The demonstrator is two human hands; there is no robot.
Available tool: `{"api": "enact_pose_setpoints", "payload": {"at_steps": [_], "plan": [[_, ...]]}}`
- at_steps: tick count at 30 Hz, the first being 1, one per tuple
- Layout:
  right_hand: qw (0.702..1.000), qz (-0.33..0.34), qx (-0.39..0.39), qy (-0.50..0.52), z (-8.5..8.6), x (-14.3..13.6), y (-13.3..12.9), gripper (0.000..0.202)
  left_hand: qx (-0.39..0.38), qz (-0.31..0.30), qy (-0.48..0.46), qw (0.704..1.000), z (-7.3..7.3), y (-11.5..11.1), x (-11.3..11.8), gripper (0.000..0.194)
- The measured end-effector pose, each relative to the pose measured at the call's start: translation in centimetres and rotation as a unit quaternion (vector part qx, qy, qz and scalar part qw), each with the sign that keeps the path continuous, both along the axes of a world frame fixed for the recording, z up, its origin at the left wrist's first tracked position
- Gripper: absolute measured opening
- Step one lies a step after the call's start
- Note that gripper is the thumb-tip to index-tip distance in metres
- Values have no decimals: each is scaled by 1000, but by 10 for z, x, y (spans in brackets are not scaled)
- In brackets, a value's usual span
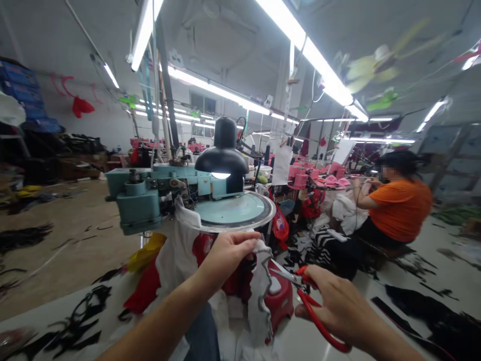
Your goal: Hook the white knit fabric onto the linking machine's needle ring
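Observation:
My left hand [235,249] pinches the top end of a strip of white fabric [260,286], which hangs down with a wavy dark-trimmed edge on its right side. Red-handled scissors [310,301] are in my right hand [330,296], fingers around the handles. Their blades point left toward the wavy edge, a little apart; whether they touch the cloth I cannot tell. Just beyond my hands stands a teal machine [139,200] with a round plate [233,208], and white cloth [180,260] drapes from its left side.
A black lamp [221,160] shines over the round plate. To the right sits a person in an orange shirt [400,205]. A red plastic stool [280,306] stands below my hands. Black fabric scraps [80,321] lie at lower left, with dark cloth [443,316] at lower right.

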State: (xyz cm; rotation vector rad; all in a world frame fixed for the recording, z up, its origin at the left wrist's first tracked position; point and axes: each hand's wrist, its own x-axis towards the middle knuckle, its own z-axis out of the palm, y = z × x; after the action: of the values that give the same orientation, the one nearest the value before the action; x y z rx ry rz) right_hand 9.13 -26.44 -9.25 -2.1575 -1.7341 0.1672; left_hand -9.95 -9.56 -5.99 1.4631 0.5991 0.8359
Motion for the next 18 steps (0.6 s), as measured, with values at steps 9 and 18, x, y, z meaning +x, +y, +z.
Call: {"api": "enact_pose_setpoints", "payload": {"at_steps": [9,18], "plan": [[999,-24,-2,-29,4,-1,-2,32,-5,1,7,1000,-1,-4,4,43],[997,39,-2,-68,-9,1,1,20,28,-8,18,999,-7,-1,7,39]]}}
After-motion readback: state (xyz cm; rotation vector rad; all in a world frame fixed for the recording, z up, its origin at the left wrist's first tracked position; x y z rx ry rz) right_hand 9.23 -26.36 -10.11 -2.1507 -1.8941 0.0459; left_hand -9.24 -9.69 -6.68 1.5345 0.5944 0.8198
